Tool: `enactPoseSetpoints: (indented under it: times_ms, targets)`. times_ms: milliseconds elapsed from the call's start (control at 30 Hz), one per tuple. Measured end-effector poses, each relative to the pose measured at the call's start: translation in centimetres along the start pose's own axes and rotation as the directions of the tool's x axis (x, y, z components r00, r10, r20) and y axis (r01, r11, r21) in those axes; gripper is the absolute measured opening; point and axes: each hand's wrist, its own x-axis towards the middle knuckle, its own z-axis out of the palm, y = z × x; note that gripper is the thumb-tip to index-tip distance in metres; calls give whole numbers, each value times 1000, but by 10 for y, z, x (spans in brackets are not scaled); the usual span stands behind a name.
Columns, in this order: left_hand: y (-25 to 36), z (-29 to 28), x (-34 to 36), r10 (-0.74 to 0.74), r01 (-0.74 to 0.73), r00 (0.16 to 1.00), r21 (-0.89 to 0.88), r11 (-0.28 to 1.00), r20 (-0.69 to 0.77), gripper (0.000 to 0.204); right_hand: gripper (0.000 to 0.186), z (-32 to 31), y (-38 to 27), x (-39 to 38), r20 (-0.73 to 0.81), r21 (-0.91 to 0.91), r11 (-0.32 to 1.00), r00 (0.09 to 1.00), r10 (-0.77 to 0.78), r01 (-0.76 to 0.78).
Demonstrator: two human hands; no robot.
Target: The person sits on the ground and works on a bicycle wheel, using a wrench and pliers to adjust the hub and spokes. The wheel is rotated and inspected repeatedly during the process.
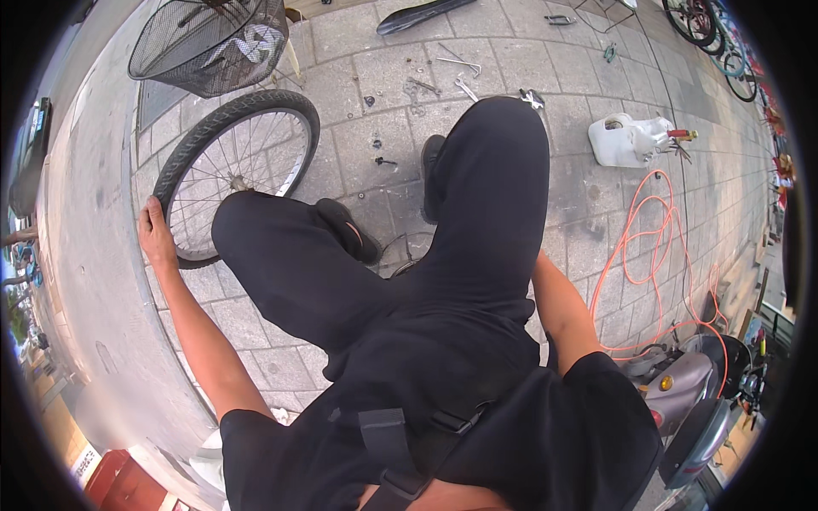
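Note:
At the left, my left hand (156,234) grips the outer edge of a bicycle wheel (172,173), its fingers curled over the black knobbly tyre. The wheel has a pale rim, thin spokes and a hub; my left knee covers part of it. My right forearm (561,311) passes behind my right thigh, which hides the right hand and anything it may hold. Small dark parts (385,161) lie on the paving between the wheel and my right shoe. Farther off are a wrench (466,88) and a thin bent metal tool (460,62).
A black mesh basket (183,51) stands beyond the wheel. A long black curved piece (422,15) lies at the far side. To the right are a cut-open white jug (618,140) holding tools, a looped orange hose (626,247) and a scooter (682,392).

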Motion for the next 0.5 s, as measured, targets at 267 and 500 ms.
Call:
enactPoseSetpoints:
  times_ms: [267,500]
  targets:
    - [-61,-9,-33,-139,118,956,-94,989,-260,63,42,-93,-154,44,-171,-250,968,984,-58,13]
    - [-63,-14,-32,-104,152,936,120,981,-336,71,42,-70,-240,202,-190,-307,926,939,-286,220]
